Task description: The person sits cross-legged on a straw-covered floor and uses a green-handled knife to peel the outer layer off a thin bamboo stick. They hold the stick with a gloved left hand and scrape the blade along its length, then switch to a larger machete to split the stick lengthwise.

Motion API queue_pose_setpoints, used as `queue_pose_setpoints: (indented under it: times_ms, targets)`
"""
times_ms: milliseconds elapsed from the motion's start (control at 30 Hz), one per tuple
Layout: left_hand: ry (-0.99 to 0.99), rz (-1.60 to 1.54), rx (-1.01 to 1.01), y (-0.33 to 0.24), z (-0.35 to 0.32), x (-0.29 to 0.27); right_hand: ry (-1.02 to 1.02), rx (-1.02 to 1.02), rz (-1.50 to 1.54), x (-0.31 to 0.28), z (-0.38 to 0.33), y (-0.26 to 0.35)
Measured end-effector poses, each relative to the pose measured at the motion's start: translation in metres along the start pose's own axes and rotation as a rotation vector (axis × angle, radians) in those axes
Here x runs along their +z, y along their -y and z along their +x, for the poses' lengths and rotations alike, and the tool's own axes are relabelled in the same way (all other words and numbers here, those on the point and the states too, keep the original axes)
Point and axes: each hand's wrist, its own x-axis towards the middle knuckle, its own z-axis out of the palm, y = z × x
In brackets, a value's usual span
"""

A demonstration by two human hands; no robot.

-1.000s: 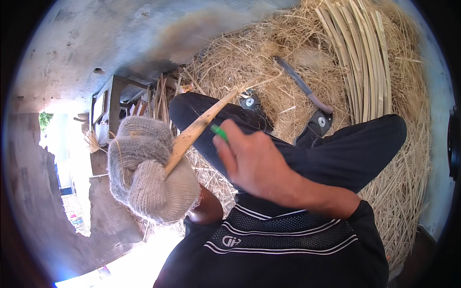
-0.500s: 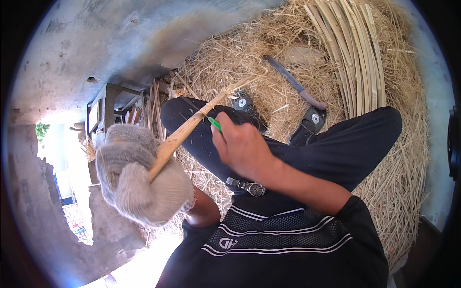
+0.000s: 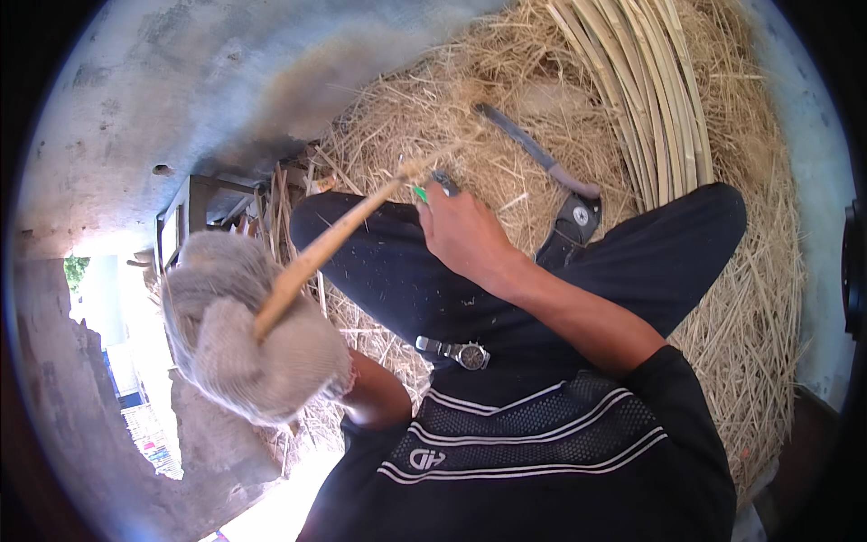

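My left hand [image 3: 239, 339], in a thick knitted grey glove, is closed around the lower end of a long bamboo strip [image 3: 330, 244]. The strip slants up and away to the right, and its far end is smeared by motion. In my closed right hand [image 3: 465, 235] is a small green-handled knife [image 3: 421, 194], mostly hidden by the fingers. It is close beside the upper part of the strip; whether the blade touches it I cannot tell.
On the straw-like shavings [image 3: 424, 117] ahead lies a large dark-bladed knife [image 3: 533, 144], its handle by my right shoe [image 3: 575, 217]. A bundle of long bamboo strips [image 3: 655, 99] stands at far right. A wristwatch [image 3: 470, 356] rests on my lap. Walls [image 3: 163, 99] rise at left.
My right hand has slid the green-handled knife farther up along the bamboo strip, away from my left hand. The left hand keeps its grip. The whole view has shifted slightly.
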Motion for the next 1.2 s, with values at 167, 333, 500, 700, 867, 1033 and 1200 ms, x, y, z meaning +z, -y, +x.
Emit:
queue_pose_setpoints:
  times_ms: [167,333,500,700,867,1033,1200]
  targets:
    - [0.007,-0.002,0.009,-0.003,0.004,-0.001,-0.030,-0.034,0.084,-0.005,-0.005,0.023]
    - [0.048,-0.037,0.006,-0.002,0.008,-0.001,0.108,0.041,0.153,-0.011,0.003,0.000]
    - [0.066,-0.048,0.015,-0.004,0.009,-0.008,0.070,-0.178,0.396,-0.048,-0.034,0.078]
    - [0.165,-0.072,0.034,-0.004,0.013,-0.020,-0.038,-0.296,0.232,-0.030,-0.030,0.077]
    - [0.498,-0.173,0.093,0.005,0.024,-0.017,-0.065,0.062,0.023,0.004,-0.012,-0.013]
    - [0.258,0.063,0.074,0.007,0.003,-0.030,-0.009,-0.062,0.220,-0.022,-0.024,0.054]
    - [-0.199,0.272,0.172,0.042,-0.007,-0.016,-0.087,0.053,0.002,0.008,-0.009,-0.019]
